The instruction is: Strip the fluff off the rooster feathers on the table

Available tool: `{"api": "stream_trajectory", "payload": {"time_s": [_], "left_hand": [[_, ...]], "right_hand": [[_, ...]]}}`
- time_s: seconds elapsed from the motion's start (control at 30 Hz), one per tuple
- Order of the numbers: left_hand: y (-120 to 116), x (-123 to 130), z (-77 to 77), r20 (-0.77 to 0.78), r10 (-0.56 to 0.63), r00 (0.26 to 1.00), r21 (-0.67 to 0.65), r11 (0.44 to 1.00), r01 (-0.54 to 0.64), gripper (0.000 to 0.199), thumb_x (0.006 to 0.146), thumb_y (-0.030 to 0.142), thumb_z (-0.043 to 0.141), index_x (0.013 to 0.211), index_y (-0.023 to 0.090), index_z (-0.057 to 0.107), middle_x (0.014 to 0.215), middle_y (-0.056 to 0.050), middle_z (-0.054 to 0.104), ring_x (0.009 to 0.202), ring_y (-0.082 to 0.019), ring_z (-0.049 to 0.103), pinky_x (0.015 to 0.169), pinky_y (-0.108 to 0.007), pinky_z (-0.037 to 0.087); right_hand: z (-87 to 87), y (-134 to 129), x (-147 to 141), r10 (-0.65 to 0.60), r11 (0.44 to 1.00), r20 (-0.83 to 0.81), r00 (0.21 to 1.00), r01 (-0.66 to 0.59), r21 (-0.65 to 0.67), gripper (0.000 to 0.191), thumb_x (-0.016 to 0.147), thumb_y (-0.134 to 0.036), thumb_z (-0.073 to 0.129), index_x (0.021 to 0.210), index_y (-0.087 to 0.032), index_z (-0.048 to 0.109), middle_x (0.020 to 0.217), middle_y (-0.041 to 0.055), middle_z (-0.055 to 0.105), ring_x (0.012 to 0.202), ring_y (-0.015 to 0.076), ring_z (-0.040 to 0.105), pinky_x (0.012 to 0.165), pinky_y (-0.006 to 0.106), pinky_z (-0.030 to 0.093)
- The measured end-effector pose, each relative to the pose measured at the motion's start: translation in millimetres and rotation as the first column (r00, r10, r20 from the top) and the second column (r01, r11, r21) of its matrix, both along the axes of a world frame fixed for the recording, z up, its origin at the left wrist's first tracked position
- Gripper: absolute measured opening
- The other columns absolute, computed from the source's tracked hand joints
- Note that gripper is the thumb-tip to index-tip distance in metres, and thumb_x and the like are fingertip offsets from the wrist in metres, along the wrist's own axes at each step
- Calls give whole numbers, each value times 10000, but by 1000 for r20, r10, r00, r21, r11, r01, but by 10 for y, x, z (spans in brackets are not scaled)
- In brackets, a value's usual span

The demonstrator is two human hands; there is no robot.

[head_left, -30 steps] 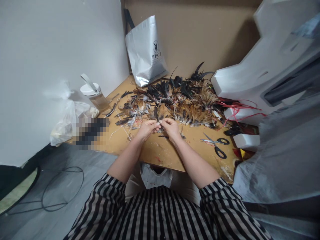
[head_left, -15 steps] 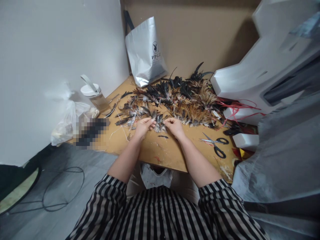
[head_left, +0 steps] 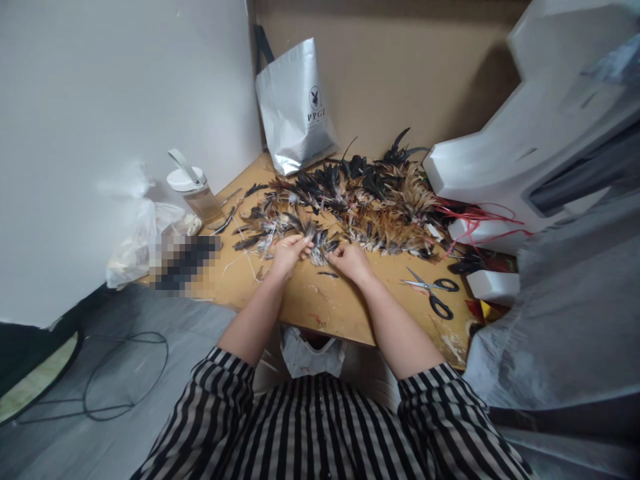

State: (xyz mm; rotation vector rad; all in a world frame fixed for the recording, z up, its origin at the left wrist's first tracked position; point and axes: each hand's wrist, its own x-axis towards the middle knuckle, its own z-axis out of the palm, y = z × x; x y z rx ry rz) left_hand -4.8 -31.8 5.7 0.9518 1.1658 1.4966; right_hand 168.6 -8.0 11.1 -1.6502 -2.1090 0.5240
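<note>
My left hand point(head_left: 290, 255) is closed in a pinch on a small bunch of grey and dark feathers point(head_left: 319, 252) near the table's front. On the bunch's right side, my right hand point(head_left: 351, 261) has its thumb and fingertips pressed together; what they grip is too small to make out. Beyond both hands lie rows of brown and black feathers point(head_left: 370, 190). One dark loose feather point(head_left: 328, 274) rests on the wood just below the bunch. Open scissors point(head_left: 431, 287) with black handles lie to the right of my right hand.
The wooden table point(head_left: 320, 307) also bears a silver bag point(head_left: 295, 107) at the back, a lidded bottle point(head_left: 196, 193) and a clear plastic bag point(head_left: 145, 243) at the left. Red strings point(head_left: 475, 220) and white foam-like blocks point(head_left: 493, 285) are at the right.
My right hand has turned slightly and its fingers have curled in lower beside the bunch. My left hand keeps its pinch. The view has shifted a little.
</note>
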Motion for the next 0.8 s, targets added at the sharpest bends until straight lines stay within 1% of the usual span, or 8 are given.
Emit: {"api": "stream_trajectory", "payload": {"time_s": [0.13,0.27,0.33,0.43,0.5,0.57,0.67,0.8], "left_hand": [[-12,-3,4,7,-18,1000,34,999,18,250,632,356,674,692,119,623,686,-46,634,493,-57,497,449,-184,344],[-33,-9,26,46,-38,998,31,999,37,257,635,361,674,714,123,616,721,-44,641,505,-50,499,445,-169,340],[-51,-1,48,71,-68,995,9,998,67,263,629,362,681,710,123,605,731,-47,646,510,-48,504,448,-165,345],[-78,19,73,110,-158,981,-24,987,161,271,626,357,691,701,117,590,757,-61,660,532,-52,529,472,-164,371],[-91,30,73,135,-219,966,-38,973,226,270,625,345,698,704,111,589,797,-79,670,560,-62,553,481,-164,384],[-98,33,62,158,-272,949,-44,959,282,264,627,329,702,719,104,598,845,-93,673,588,-69,571,484,-161,391],[-95,20,35,204,-335,920,-42,936,350,256,633,304,706,756,98,617,882,-99,670,620,-70,588,495,-153,398],[-78,-10,15,289,-347,892,-31,928,371,248,624,274,719,779,104,625,822,-75,664,666,-84,603,510,-148,402]], "right_hand": [[-20,28,7,4,1000,-47,999,-5,-26,124,635,-271,540,622,-206,645,628,15,628,611,145,545,593,233,368],[-2,62,53,-13,993,-335,942,-28,-118,113,597,-246,537,576,-169,617,512,-12,551,468,111,466,487,225,335],[27,64,62,-82,976,-516,852,-35,-213,122,591,-275,563,605,-161,605,453,-36,490,389,81,378,420,215,281],[80,51,44,-144,945,-754,641,-136,-296,186,591,-335,613,651,-162,577,419,-64,428,352,52,283,380,197,198],[108,34,19,-122,938,-848,515,-219,-268,223,590,-355,641,670,-161,566,437,-64,435,364,46,285,383,191,183],[125,11,-7,-77,944,-888,452,-254,-211,243,594,-366,657,682,-157,570,460,-57,453,384,47,313,394,189,199],[129,-30,-42,-1,961,-881,473,-243,-131,253,616,-392,653,697,-160,590,500,-44,490,424,57,360,426,192,257],[110,-77,-81,147,961,-799,583,-274,-24,241,634,-388,643,705,-158,619,637,-3,583,554,88,462,523,207,347]]}}
